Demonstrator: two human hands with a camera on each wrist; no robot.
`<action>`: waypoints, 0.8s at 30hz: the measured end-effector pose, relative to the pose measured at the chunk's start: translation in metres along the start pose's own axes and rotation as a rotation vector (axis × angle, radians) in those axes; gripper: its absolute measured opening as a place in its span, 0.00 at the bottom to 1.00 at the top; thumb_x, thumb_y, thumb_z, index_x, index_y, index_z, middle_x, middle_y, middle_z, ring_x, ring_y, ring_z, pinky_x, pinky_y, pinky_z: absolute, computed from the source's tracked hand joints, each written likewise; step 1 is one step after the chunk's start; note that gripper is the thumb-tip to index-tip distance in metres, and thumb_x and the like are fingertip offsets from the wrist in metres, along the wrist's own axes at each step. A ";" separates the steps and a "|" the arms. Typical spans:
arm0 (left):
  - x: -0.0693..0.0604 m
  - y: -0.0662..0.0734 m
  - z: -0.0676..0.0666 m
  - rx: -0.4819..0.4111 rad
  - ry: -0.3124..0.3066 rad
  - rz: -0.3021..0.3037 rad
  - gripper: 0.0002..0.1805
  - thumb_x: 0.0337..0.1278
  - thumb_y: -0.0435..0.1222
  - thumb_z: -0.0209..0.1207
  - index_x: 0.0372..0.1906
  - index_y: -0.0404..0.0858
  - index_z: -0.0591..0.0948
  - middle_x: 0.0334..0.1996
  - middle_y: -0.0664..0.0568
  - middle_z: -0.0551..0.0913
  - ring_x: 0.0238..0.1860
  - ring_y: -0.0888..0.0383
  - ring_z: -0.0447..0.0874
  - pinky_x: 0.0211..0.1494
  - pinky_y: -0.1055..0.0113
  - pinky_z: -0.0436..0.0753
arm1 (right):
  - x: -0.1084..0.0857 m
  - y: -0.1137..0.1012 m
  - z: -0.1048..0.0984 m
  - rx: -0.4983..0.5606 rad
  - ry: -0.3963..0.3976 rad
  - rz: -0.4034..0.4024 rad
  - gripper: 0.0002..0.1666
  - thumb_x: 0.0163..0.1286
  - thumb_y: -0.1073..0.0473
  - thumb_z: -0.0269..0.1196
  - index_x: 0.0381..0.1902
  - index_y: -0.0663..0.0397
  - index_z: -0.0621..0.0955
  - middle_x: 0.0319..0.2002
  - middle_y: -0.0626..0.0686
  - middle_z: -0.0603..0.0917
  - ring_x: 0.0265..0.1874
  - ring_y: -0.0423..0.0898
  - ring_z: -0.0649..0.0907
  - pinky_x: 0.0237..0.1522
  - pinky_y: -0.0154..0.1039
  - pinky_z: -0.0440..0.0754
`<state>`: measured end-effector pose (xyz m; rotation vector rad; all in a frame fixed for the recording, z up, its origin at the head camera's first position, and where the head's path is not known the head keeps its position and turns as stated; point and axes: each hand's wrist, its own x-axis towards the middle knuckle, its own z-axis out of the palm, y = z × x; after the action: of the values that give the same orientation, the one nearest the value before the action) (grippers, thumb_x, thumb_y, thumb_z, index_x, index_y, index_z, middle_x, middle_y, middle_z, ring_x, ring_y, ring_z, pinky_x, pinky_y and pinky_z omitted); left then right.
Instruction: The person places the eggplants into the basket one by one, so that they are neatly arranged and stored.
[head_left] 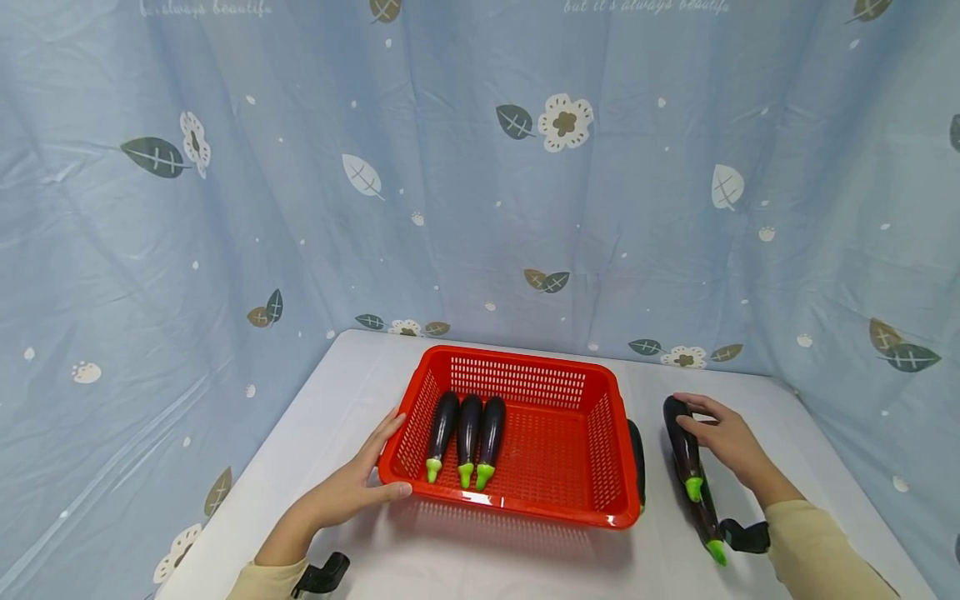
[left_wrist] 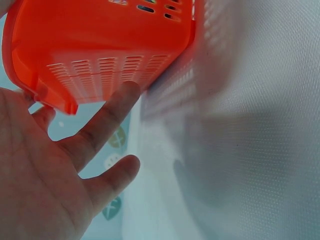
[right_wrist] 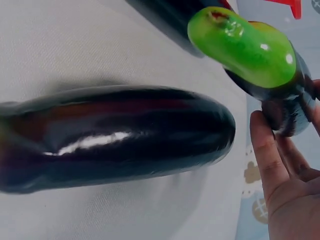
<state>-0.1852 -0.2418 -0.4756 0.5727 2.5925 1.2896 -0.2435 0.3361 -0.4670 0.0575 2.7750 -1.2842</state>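
I count six in all: three basket eggplants lie side by side in the one red basket on the white counter. A fourth eggplant is pinched in the fingers of the right hand, and it partly covers a fifth eggplant; whether those two touch, I can't tell. The sixth eggplant, just beyond the basket's right side, is mostly hidden by its wall. The left hand has its fingers spread against the basket's near left corner.
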 end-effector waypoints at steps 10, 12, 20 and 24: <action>0.001 -0.001 -0.001 0.001 0.005 0.001 0.55 0.60 0.51 0.66 0.83 0.49 0.45 0.83 0.47 0.37 0.78 0.33 0.46 0.66 0.24 0.60 | 0.001 -0.009 0.002 -0.003 0.016 -0.020 0.38 0.78 0.42 0.57 0.76 0.57 0.66 0.72 0.74 0.63 0.65 0.74 0.70 0.59 0.65 0.77; 0.001 -0.001 -0.001 0.006 0.008 0.002 0.55 0.60 0.51 0.66 0.83 0.49 0.45 0.83 0.47 0.37 0.78 0.33 0.46 0.66 0.24 0.60 | 0.000 -0.011 0.002 -0.001 0.015 -0.020 0.38 0.78 0.42 0.57 0.76 0.57 0.66 0.72 0.74 0.64 0.65 0.74 0.70 0.59 0.65 0.77; 0.000 0.002 -0.002 0.000 -0.003 0.016 0.55 0.61 0.50 0.67 0.83 0.47 0.45 0.83 0.45 0.37 0.78 0.32 0.45 0.66 0.24 0.60 | 0.000 -0.021 0.002 0.021 0.024 -0.080 0.37 0.78 0.43 0.58 0.76 0.56 0.67 0.71 0.73 0.65 0.65 0.73 0.71 0.58 0.64 0.78; 0.000 -0.001 -0.001 0.004 0.002 0.018 0.55 0.61 0.50 0.67 0.83 0.48 0.45 0.83 0.45 0.37 0.78 0.33 0.45 0.67 0.25 0.60 | 0.003 -0.024 0.002 0.027 0.022 -0.095 0.37 0.78 0.43 0.58 0.76 0.55 0.67 0.71 0.73 0.65 0.65 0.73 0.72 0.58 0.63 0.78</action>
<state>-0.1857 -0.2433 -0.4752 0.5967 2.5979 1.2917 -0.2480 0.3185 -0.4501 -0.0602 2.8103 -1.3505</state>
